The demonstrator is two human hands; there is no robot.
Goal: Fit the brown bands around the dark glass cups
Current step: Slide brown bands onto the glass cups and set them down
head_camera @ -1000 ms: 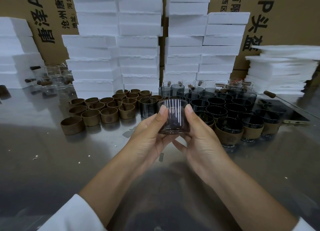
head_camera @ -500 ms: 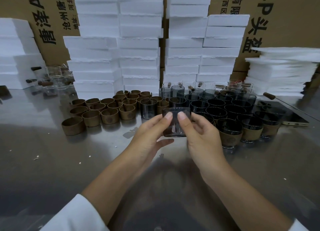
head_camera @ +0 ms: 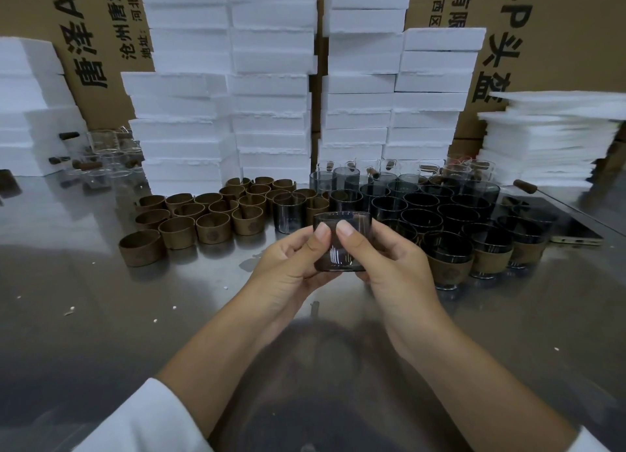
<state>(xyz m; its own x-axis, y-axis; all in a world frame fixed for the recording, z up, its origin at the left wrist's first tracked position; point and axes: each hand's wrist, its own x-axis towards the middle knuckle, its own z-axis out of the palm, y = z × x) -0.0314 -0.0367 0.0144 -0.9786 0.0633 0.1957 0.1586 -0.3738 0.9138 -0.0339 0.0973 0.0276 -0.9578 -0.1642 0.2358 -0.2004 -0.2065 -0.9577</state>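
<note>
Both my hands hold one dark glass cup [head_camera: 342, 219] upright above the steel table. My left hand [head_camera: 291, 265] grips its left side and my right hand [head_camera: 389, 262] grips its right side, both thumbs pressed on the near wall. The held cup carries no band. Loose brown bands [head_camera: 189, 211] stand in rows to the left. Bare dark cups [head_camera: 437, 207] crowd the right side, and three banded cups [head_camera: 450, 265] stand at their front.
Stacks of white foam boxes [head_camera: 267, 89] and cardboard cartons line the back. Clear glass cups [head_camera: 105, 153] sit far left. A phone [head_camera: 576, 235] and a thin rod with a brown handle [head_camera: 528, 187] lie at the right. Small white crumbs dot the steel table [head_camera: 101, 316].
The cup has been lowered and tipped from showing its bottom to standing upright, and both thumbs have slid together onto its near wall.
</note>
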